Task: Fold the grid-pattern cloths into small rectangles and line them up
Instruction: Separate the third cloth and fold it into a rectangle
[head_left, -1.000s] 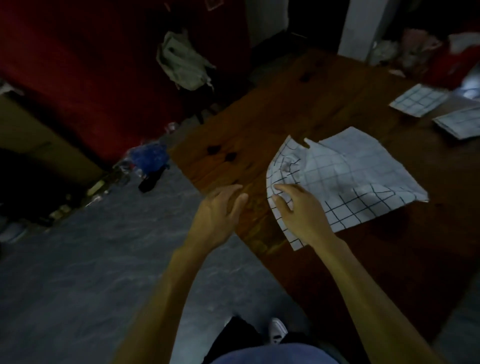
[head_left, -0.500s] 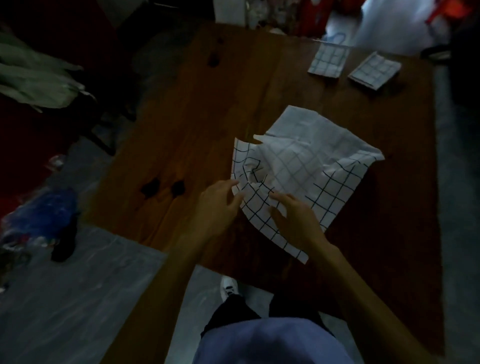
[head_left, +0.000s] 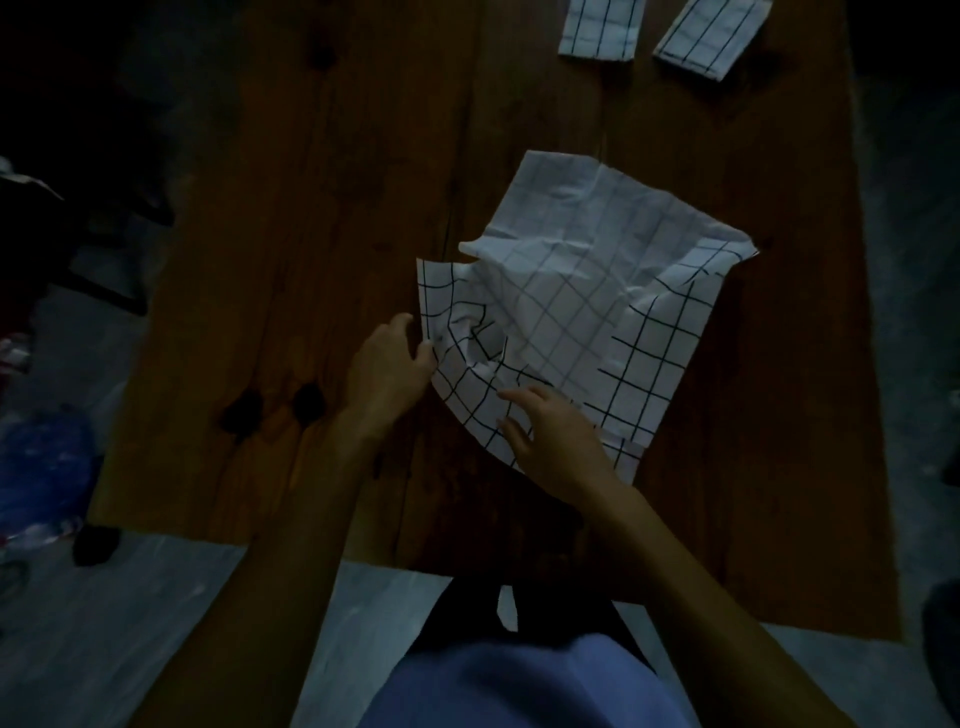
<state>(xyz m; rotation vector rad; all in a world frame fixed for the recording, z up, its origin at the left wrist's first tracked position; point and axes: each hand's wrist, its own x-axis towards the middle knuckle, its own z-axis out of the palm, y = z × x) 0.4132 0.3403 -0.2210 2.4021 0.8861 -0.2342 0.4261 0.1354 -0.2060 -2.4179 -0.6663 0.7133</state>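
- Right hand (head_left: 558, 441) rests fingers spread on the cloth's (head_left: 582, 312) near edge, grasping nothing; left hand (head_left: 392, 364) now seems to pinch its left edge, where before it hung clear
- Cloth lies crumpled mid-table (head_left: 311, 208); flattening comes first
- 2 folded cloths (head_left: 597, 28) wait at the far edge

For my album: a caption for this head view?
Both hands, left and right, on a crumpled grid cloth; two folded cloths behind.

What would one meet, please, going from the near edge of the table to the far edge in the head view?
Right hand → left hand → crumpled grid cloth → the two folded grid cloths, left one and right one, side by side at the far edge of the wooden table.
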